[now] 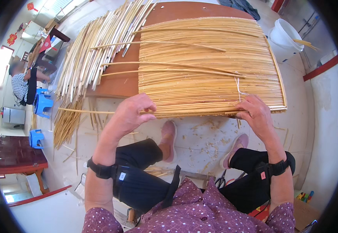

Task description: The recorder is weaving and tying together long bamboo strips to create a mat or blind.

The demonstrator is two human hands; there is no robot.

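A mat of straw-coloured stalks lies on a brown table, its near edge toward me. My left hand is closed around a long thin stalk at the mat's near left corner; the stalk's free end sticks out to the left. Farther right, my right hand has its fingers pinched at the same near edge, where the stalk lies along the mat. A white thread runs over the mat to beside my right fingers. Several loose stalks rest across the mat, pointing left.
A large heap of loose stalks lies left of the mat, partly on the brown table. White buckets stand at the right. Blue stools and a seated person are at the far left. Scraps litter the floor.
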